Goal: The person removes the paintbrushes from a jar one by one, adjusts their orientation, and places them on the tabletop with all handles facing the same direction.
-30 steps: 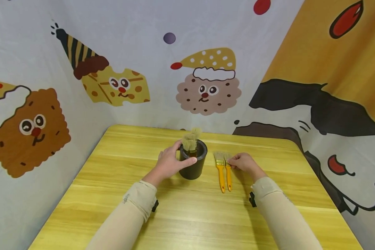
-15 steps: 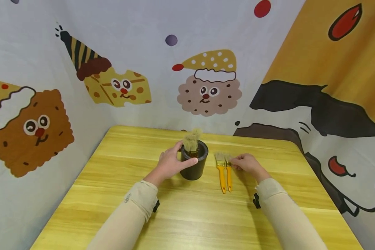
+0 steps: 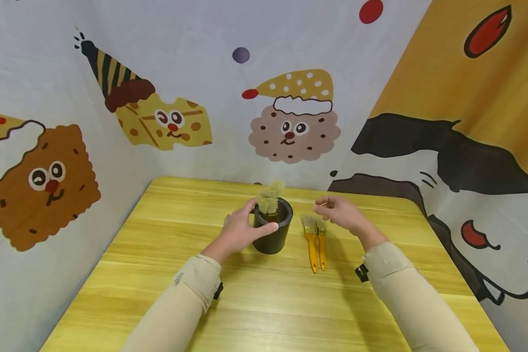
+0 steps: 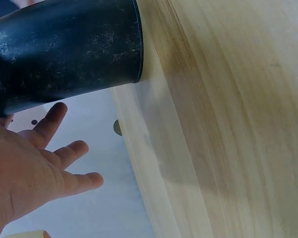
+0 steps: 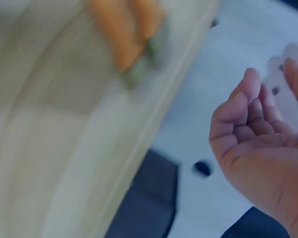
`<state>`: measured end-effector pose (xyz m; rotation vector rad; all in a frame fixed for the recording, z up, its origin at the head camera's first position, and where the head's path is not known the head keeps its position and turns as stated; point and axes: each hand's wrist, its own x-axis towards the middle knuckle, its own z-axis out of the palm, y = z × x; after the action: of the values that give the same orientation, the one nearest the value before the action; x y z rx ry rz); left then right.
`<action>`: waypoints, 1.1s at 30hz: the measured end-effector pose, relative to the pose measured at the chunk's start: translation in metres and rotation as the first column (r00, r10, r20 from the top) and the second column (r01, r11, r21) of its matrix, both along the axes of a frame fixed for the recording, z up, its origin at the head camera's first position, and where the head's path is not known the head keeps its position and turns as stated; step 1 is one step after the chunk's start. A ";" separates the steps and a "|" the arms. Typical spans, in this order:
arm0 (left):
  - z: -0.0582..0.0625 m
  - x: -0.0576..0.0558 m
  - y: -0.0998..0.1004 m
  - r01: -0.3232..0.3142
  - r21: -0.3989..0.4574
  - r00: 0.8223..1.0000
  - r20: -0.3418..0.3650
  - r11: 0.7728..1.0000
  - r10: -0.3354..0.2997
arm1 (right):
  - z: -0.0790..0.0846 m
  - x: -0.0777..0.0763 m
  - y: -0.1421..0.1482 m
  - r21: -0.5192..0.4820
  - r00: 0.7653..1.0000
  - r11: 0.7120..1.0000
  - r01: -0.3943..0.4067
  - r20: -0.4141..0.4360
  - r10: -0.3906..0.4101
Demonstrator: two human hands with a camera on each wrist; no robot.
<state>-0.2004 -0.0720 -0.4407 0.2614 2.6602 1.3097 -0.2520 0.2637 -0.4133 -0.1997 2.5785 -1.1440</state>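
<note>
Over to the right hand (image 3: 341, 212): holding nothing, hanging above the table (image 3: 264, 313), fingers loosely bent, with thumb and fingertips parted. Just bodyward of those fingertips, bristles nearest, the narrow brush (image 3: 322, 252). Close alongside, a touch to the fingers' left, the wide brush (image 3: 312, 252). And look at the lie of both: flat, long axes running back toward the body, handle ends farthest from the right fingers. Far nearer to the right hand than to the left, no contest. Across to the left hand (image 3: 235, 230): clasping the black pot (image 3: 270, 242) near its rim, between thumb and fingers. Standing upright there, to the left of the right fingertips, beyond the wide brush. And inside, bristles up, more brushes (image 3: 268, 204), right beside the left fingers.
</note>
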 end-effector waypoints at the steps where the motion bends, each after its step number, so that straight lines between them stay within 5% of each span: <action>1: 0.000 0.000 0.000 -0.002 0.001 1.000 -0.001 1.000 0.002 | 0.005 0.000 -0.008 -0.022 1.000 0.999 -0.027 -0.001 0.027; 8: 0.001 0.001 0.001 0.004 0.011 1.000 -0.004 1.000 -0.004 | 0.020 0.013 -0.055 -0.147 0.992 0.981 -0.130 -0.013 0.129; 33: 0.003 0.001 -0.001 0.025 -0.002 0.999 -0.033 1.000 -0.026 | 0.012 0.010 -0.105 -0.110 0.992 0.992 -0.067 -0.111 0.055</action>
<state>-0.1990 -0.0734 -0.4375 0.3181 2.6753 1.3071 -0.2424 0.1590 -0.4017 -0.3739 2.5814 -1.2917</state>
